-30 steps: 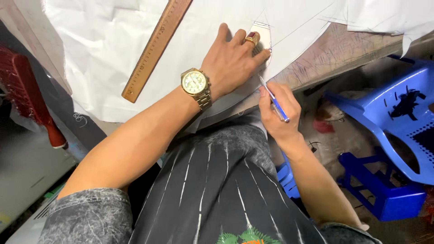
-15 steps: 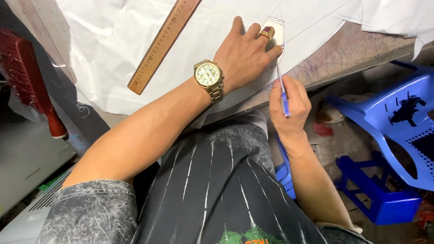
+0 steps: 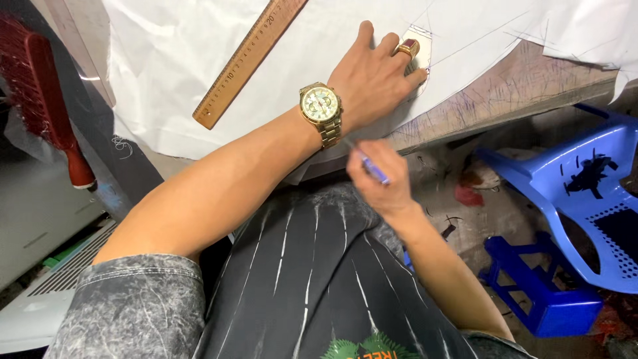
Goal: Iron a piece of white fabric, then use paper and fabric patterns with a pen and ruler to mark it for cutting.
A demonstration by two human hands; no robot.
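Pen (image 3: 373, 169), blue, pinched in the right hand (image 3: 376, 181) just off the table's near edge. Left hand (image 3: 372, 83) lies flat, fingers spread, pressing a small template (image 3: 419, 41) onto white fabric (image 3: 173, 60). Wooden ruler (image 3: 249, 60) lies diagonally beside it; red brush (image 3: 46, 100) far left.

Left hand (image 3: 375, 80) flat on white fabric (image 3: 186, 60)

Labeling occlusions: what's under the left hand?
The left hand lies flat on white fabric, its fingers on a small paper template with pen lines around it. The template's near part and the fabric under the palm are covered.
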